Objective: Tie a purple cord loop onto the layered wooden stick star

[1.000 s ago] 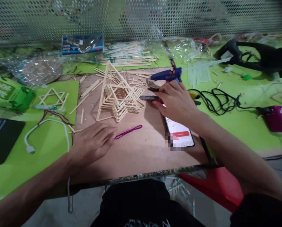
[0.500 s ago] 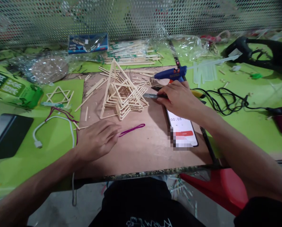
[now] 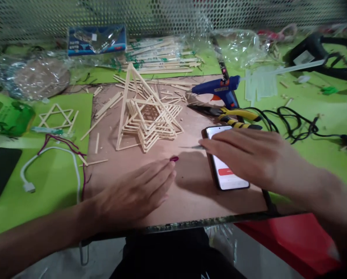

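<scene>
Perforated metal mesh (image 3: 173,19) runs across the twelve o'clock side of a workplace, behind a bright green table (image 3: 330,112) on which a brown board (image 3: 190,201) takes the middle. Take the clock centre as the middle of the view. Just off centre towards ten o'clock stands a wooden stick structure (image 3: 158,135): stacked six-pointed stars beside a tall, slender triangle. At seven o'clock the person's left hand (image 3: 138,190) lies palm down, fingers straight and close together, over a purple cord (image 3: 174,159); only a small loop shows past the fingertips, near the centre, and whether the hand pinches or merely covers it cannot be told. At three o'clock the right hand (image 3: 249,155), blurred, is closed over a slim knife (image 3: 192,147), its blade pointing to nine, above a lit phone (image 3: 225,178). Blade and left fingertips are close, so a slip or a sudden twitch of the cord could bring a cut. A loosened grip might drop the knife onto the phone's screen. Sideways swings of either arm could knock the light structure, or, towards two o'clock, catch the pliers (image 3: 218,111) and blue glue gun (image 3: 214,87).
</scene>
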The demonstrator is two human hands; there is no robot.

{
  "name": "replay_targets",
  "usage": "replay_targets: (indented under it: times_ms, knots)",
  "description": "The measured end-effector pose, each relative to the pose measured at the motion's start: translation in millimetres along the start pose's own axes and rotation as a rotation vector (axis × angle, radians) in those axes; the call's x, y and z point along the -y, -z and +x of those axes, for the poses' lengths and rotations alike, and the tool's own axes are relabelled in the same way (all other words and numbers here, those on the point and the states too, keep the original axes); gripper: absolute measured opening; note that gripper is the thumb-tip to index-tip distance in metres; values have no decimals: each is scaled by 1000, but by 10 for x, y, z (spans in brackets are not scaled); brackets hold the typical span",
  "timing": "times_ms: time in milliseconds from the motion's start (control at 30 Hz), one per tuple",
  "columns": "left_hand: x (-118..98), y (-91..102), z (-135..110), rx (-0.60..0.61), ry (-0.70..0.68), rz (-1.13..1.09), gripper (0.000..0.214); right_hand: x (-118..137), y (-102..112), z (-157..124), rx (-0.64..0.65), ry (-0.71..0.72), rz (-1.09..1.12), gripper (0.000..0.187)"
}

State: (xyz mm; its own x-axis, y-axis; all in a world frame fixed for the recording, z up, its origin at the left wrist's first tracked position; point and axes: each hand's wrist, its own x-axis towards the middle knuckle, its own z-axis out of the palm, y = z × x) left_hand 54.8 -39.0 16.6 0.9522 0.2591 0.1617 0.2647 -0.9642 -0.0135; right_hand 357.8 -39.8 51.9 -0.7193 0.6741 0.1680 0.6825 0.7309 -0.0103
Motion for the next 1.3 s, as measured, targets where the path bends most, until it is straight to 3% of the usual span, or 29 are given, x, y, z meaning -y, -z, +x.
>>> replay_targets:
  times_ms: [167,367,467,1000,1167,1300]
  knots:
    - [85,-134,84,-86,-52,-33,40,11,-130,-166,103,57,-44,39]
    - [111,-273,64,-85,-48,-90,41,11,-143,-89,110,76,-102,42]
    - [111,-294,57,-67,-53,-119,43,31,-112,-24,106,140,-96,38]
    - [155,-292,10,-73,-108,-51,50,114,-130,146,180,204,-178,32]
    - [174,-229,-20,40,-152,-89,48,106,-135,146,216,229,-198,33]
    - [138,-184,-26,103,-98,-80,52,86,-102,188,235,245,-211,32]
